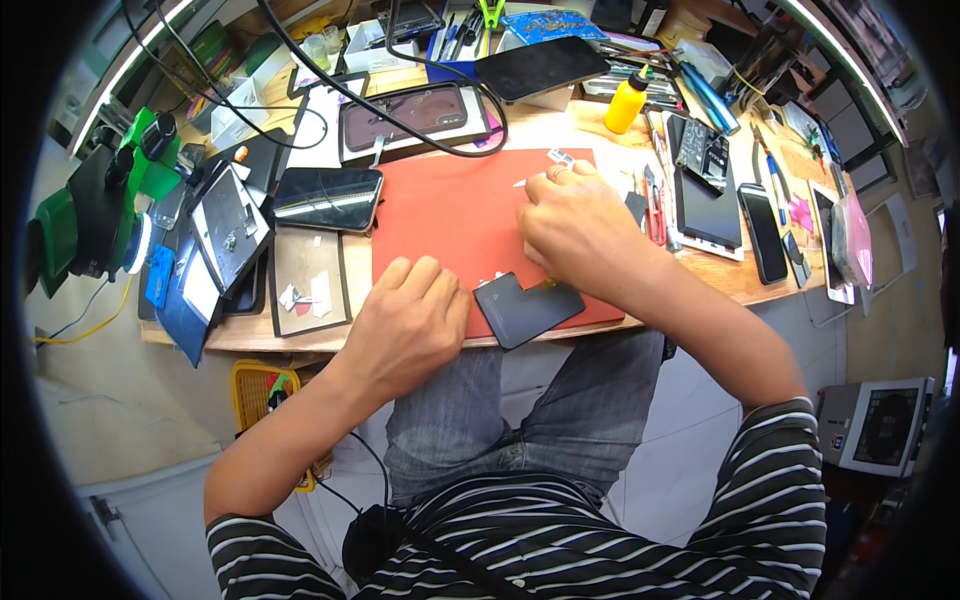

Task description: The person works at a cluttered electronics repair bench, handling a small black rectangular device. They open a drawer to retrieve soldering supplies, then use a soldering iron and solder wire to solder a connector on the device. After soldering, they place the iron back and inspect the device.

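1. Head view: we look down on our two bare hands, well apart from each other, with a dark notched pack (525, 312) lying flat and askew between them, near the close edge of a red mat (450, 200).
2. Our left hand (415, 315) is curled, knuckles up, just beside the pack's left corner. Its fingertips are hidden, so we cannot tell whether they pinch anything; the spot would suit steadying the pack.
3. Our right hand (580, 225) bends over the pack's far side, thumb side toward the notch. We cannot tell what it grips, if anything.
4. We probably work on the mat because it cushions the pack and spares the wooden table (715, 278).
5. We have a glossy phone (328, 198) at the mat's left and a yellow bottle (626, 103) beyond its far right corner, seemingly for easy reach.
6. Pale scraps (320, 293) lie in a tan tray (292, 255) on our left, perhaps so that small bits do not scatter.
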`<state>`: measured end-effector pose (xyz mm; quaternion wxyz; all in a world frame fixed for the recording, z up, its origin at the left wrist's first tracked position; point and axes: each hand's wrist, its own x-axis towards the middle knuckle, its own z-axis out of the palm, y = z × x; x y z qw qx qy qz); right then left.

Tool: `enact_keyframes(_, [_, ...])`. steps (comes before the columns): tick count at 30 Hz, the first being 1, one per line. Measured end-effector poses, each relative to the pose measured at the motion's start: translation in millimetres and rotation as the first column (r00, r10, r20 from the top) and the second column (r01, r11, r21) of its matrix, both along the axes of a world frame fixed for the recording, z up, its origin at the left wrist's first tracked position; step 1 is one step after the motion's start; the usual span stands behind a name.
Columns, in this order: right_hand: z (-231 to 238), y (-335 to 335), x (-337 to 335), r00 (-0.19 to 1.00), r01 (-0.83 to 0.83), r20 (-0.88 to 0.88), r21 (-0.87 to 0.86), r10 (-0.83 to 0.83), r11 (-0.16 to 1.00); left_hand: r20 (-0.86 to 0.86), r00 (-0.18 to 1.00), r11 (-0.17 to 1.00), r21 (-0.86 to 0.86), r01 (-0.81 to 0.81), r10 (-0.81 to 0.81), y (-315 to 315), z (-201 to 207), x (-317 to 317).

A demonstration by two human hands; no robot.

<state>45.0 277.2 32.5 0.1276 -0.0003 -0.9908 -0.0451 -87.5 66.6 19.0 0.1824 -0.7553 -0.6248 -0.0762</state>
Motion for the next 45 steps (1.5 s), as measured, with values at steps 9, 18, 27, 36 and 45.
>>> enact_keyframes(9, [11, 17, -6, 0.983, 0.01, 0.184, -0.071, 0.003, 0.997, 0.167, 0.984, 0.998, -0.033, -0.056, 0.06, 7, 2, -7])
enact_keyframes(18, [9, 40, 3, 0.963, -0.206, 0.144, -0.15, 0.228, 0.967, 0.625, 0.738, 0.964, -0.104, -0.245, 0.255, 51, 3, 2])
enact_keyframes(27, [4, 27, -9, 0.938, -0.306, 0.183, 0.044, 0.294, 0.951, 0.707, 0.567, 0.906, -0.301, -0.297, 0.421, 49, 14, 0])
enact_keyframes(36, [27, 63, -23, 0.996, -0.085, -0.038, -0.233, 0.078, 0.969, 0.695, 0.697, 0.95, 0.064, -0.306, 0.178, 81, 25, -19])
enact_keyframes(45, [54, 178, -143, 0.976, 0.201, -0.005, -0.346, -0.216, 0.916, 0.66, 0.588, 0.854, -0.164, -0.495, 0.468, 246, 78, -129])
